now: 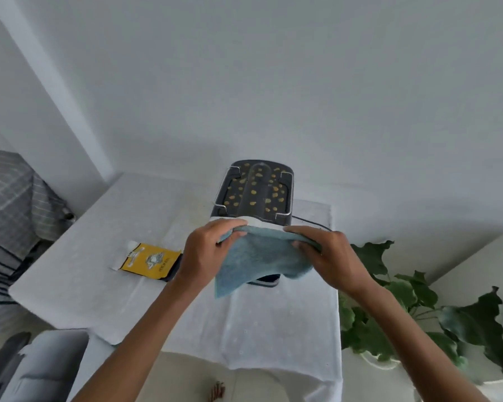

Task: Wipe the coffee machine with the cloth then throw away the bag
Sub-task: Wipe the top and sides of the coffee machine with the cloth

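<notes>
Nearest the camera, two bare forearms are reaching forward over the white-clothed desk (273, 329), which is carrying everything here. The left hand (204, 253) is gripping the left upper corner of the blue cloth (259, 262), its fingers curling closed around the edge. The right hand (328, 256) is pinching the right upper corner in the same way, thumb on the near face and fingers wrapping over the top. Between the hands the cloth is stretching flat and hanging down, its lower left corner drooping toward the desk.

The cloth is lying against the front face of the coffee machine (256, 192), covering most of it, so only a strip of the machine's base is showing below the hem. The machine is standing upright in the middle of the desk, its dark top dotted with yellowish specks and framed by a thin metal rail.

To the left of the machine, well apart from the cloth, the yellow and black bag (148, 261) is lying flat on the desk.

On the right, beside the desk, a green leafy plant (418, 309) is spreading. At the far left, striped grey fabric (9, 204) is lying against the white wall.
</notes>
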The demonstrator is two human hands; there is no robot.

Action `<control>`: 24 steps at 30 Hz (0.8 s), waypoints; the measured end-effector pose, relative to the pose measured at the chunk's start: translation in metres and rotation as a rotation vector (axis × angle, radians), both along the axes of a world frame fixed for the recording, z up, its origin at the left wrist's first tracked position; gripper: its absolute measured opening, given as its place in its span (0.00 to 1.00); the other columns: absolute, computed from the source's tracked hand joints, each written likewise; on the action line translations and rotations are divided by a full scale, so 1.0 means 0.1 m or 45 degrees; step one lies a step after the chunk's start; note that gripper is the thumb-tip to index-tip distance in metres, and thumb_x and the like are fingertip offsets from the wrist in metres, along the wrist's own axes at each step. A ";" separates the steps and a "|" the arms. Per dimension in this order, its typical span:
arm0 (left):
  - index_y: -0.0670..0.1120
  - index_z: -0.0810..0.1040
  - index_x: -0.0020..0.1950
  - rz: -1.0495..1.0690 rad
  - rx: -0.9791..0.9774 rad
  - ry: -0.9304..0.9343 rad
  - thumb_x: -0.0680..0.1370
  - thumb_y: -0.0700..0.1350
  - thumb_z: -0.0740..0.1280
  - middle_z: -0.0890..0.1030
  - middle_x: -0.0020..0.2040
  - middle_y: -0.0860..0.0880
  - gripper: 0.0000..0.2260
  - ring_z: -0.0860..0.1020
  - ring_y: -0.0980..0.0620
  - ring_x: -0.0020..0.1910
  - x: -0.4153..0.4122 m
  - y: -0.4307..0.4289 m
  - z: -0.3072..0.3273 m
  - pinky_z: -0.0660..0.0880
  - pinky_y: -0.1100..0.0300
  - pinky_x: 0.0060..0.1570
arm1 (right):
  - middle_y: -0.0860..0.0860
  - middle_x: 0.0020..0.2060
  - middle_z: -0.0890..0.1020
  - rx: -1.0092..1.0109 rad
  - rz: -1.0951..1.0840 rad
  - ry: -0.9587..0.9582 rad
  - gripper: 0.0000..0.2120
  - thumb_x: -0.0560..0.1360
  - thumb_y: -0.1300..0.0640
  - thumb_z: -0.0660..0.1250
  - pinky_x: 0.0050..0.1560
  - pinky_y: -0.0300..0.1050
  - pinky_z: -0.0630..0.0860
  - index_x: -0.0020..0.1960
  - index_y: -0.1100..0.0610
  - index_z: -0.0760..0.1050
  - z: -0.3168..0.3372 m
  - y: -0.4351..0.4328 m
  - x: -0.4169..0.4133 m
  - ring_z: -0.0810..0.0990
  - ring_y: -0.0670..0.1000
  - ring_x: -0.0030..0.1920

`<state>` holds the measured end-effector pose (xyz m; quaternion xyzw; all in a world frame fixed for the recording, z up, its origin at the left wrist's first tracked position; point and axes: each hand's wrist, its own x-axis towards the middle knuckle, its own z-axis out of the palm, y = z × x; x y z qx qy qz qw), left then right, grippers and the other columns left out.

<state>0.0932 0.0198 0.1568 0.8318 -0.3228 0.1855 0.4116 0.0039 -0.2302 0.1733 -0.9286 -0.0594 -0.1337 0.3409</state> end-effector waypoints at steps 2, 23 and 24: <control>0.44 0.84 0.55 0.006 -0.049 -0.010 0.75 0.46 0.72 0.85 0.51 0.50 0.12 0.83 0.57 0.48 0.16 0.05 0.15 0.77 0.68 0.51 | 0.42 0.55 0.85 0.072 0.010 -0.039 0.14 0.80 0.59 0.67 0.54 0.36 0.77 0.63 0.49 0.81 0.10 0.05 0.16 0.83 0.42 0.54; 0.53 0.78 0.62 0.012 0.026 0.366 0.80 0.57 0.63 0.82 0.55 0.56 0.14 0.80 0.58 0.53 2.53 -0.47 0.01 0.78 0.55 0.53 | 0.53 0.64 0.79 -0.089 -0.638 0.026 0.21 0.78 0.57 0.67 0.62 0.52 0.73 0.71 0.53 0.73 0.04 0.18 2.08 0.77 0.57 0.62; 0.52 0.77 0.64 -0.018 -0.012 0.399 0.82 0.56 0.60 0.81 0.59 0.55 0.15 0.79 0.57 0.58 2.52 -0.42 -0.07 0.77 0.54 0.58 | 0.53 0.68 0.77 -0.153 -0.566 0.030 0.22 0.79 0.53 0.67 0.66 0.54 0.72 0.72 0.52 0.71 -0.04 0.29 2.05 0.75 0.56 0.65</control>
